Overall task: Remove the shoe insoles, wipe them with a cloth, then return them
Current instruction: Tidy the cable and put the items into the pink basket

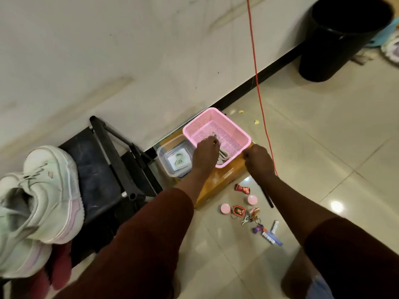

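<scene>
A pair of white sneakers with pink trim rests on a black folding stool at the left, one shoe (46, 190) above the other (17, 253). A pink plastic basket (218, 119) stands on a cardboard box by the wall. My left hand (205, 156) reaches into the basket, its fingertips pinched on a grey, insole-like piece (223, 158) lying inside. My right hand (258, 158) is a closed fist at the basket's near right corner, seemingly gripping the rim. No cloth shows clearly.
A clear plastic tub (167, 155) with cards sits left of the basket. Keys, keyrings, two pink balls (225, 208) and a black stick (266, 198) lie on the tiled floor. An orange cord (257, 78) hangs down. A black bin (341, 37) stands far right.
</scene>
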